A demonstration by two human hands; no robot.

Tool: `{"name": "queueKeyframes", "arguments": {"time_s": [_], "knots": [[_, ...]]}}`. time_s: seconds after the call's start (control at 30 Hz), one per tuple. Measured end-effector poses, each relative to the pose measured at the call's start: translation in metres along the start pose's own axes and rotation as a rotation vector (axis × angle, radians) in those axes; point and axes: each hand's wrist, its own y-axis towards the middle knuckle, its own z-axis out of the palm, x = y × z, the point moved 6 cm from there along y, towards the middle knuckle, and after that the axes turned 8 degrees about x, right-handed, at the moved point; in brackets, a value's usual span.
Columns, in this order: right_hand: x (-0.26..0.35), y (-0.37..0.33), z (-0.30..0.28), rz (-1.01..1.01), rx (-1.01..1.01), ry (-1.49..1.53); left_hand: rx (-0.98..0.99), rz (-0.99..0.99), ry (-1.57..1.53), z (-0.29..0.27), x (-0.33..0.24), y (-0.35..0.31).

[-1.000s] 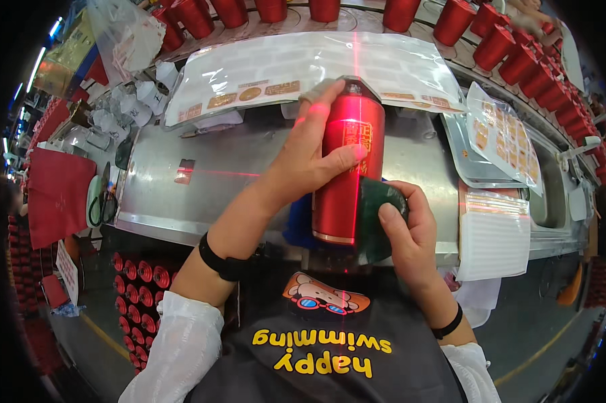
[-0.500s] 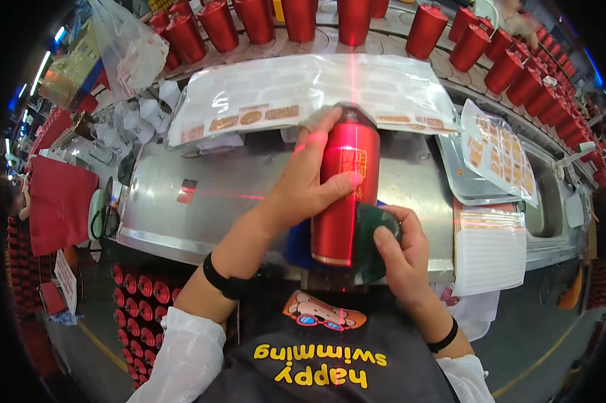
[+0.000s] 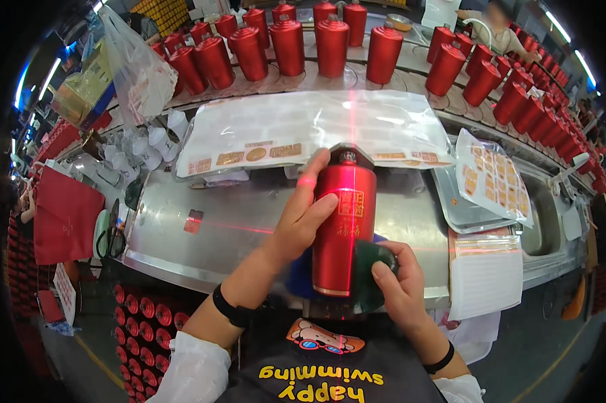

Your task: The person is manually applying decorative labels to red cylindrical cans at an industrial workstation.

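Observation:
A red metallic bottle point(image 3: 333, 265) with gold markings lies tilted in front of me, its bottom end nearest my body. Behind its neck is a dark angular support point(image 3: 356, 154), and a blue piece point(image 3: 301, 275) shows beneath it. Along the bottle's left side rests my left hand point(image 3: 297, 221), with the thumb on the front beside the gold emblem and the fingers reaching toward the neck. My right hand point(image 3: 402, 285) grips a dark green flat pad point(image 3: 368, 269) between thumb and fingers. The pad bears against the bottle's lower right side. A red laser line crosses the bottle.
Transparent sheets with gold decals point(image 3: 256, 131) lie across the steel bench point(image 3: 168, 201). More decals point(image 3: 494, 178) lie on a metal tray at right, near a sink point(image 3: 541, 225). Several red bottles point(image 3: 333, 47) stand on the conveyor behind. Another person point(image 3: 498, 33) is at far right.
The view has tilted up, so the bench and bottle sit lower in the picture. My left thumb has slid left off the gold markings, uncovering them. The green pad stays at the bottle's right side.

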Motion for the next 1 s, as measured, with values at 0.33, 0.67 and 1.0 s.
{"name": "queueKeyframes", "arguments": {"time_s": [0.33,0.67,1.0], "knots": [[0.033,0.035,-0.014,-0.459,0.017,-0.811,-0.065,-0.093,-0.287,0.008,0.017,-0.013],[0.033,0.041,0.009,-0.469,0.144,-0.988,-0.115,-0.068,-0.225,0.009,0.019,-0.013],[0.031,0.052,0.009,-0.509,0.128,-0.962,-0.150,-0.144,-0.232,-0.004,0.022,-0.004]]}}
